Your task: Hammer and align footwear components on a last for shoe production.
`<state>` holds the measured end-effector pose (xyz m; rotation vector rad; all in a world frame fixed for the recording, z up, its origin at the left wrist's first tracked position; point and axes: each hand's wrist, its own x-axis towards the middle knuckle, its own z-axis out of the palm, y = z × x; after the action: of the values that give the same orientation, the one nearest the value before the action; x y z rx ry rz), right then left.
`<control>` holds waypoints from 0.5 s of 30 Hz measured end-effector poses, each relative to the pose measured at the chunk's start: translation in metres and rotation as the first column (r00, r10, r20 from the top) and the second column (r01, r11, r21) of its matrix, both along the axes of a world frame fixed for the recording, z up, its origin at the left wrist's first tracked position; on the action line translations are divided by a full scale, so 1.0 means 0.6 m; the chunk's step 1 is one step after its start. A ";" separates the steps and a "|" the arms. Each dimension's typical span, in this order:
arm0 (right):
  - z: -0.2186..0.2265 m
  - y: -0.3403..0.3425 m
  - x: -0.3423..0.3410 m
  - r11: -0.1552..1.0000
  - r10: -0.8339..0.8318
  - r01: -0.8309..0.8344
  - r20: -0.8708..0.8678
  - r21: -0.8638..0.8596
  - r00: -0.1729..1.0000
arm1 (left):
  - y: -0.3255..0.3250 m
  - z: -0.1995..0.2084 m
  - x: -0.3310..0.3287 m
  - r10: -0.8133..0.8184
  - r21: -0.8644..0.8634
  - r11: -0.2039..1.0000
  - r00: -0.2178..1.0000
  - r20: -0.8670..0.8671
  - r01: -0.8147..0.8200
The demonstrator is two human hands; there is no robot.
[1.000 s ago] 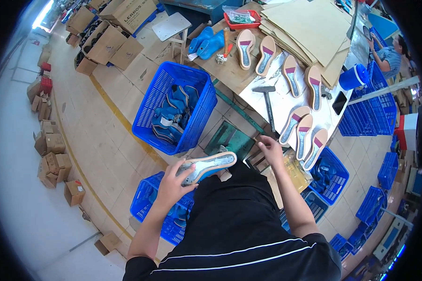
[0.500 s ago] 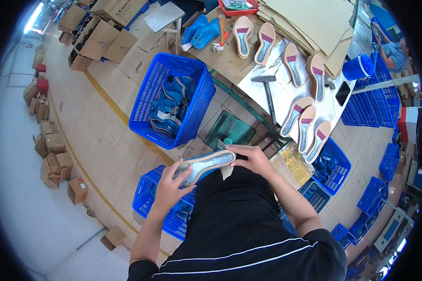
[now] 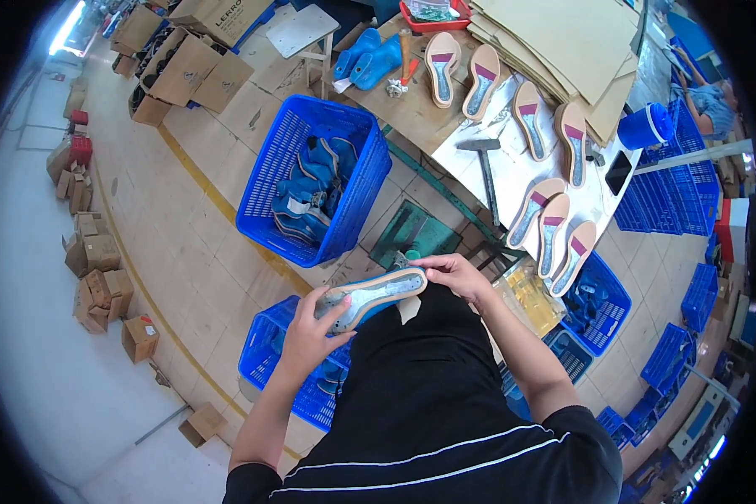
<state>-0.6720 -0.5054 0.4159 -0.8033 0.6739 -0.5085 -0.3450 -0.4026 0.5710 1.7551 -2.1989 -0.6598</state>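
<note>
Above my lap I hold a blue shoe upper on a last (image 3: 376, 296), its underside turned up: a grey-white middle ringed by a tan border. My left hand (image 3: 313, 329) is closed round its left end, thumb and fingers on opposite edges. At the other end, the fingers of my right hand (image 3: 456, 277) grip the tip. A pale flap (image 3: 408, 309) hangs below that tip, by my dark clothing. On the table to the right lie several tan soles (image 3: 553, 233) with purple patches, beside a hammer (image 3: 485, 172).
A blue basket of shoe uppers (image 3: 256, 181) stands ahead to the left, another blue basket (image 3: 256, 353) by my left forearm. Beyond the soles are stacked tan sheets (image 3: 554, 50), a blue jug (image 3: 644, 126) and a phone (image 3: 618, 170). A person (image 3: 707, 105) is at the far right.
My right hand's fingers have shifted from spanning the end of the shoe upper to its upper corner. The shoe has moved slightly right in the picture, and the view has shifted a little.
</note>
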 end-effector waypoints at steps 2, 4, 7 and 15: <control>0.000 -0.003 0.004 1.000 0.001 -0.001 0.013 0.004 1.000 | 0.003 0.000 0.001 0.002 0.008 1.000 1.000 0.005 -0.002; 0.000 -0.008 0.006 1.000 -0.002 0.001 0.034 0.014 0.999 | 0.003 0.000 0.002 -0.002 0.007 1.000 1.000 0.004 0.002; -0.002 -0.013 0.004 0.999 -0.007 0.004 0.058 0.048 0.998 | -0.001 0.004 -0.001 -0.009 0.024 1.000 1.000 0.013 0.009; 0.003 -0.017 0.001 0.999 0.036 -0.037 0.040 0.020 0.999 | -0.004 0.020 0.005 -0.009 0.098 0.995 1.000 0.024 0.007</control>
<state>-0.6717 -0.5157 0.4176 -0.7823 0.6258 -0.4827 -0.3419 -0.4052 0.5830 1.8117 -2.2257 -0.7646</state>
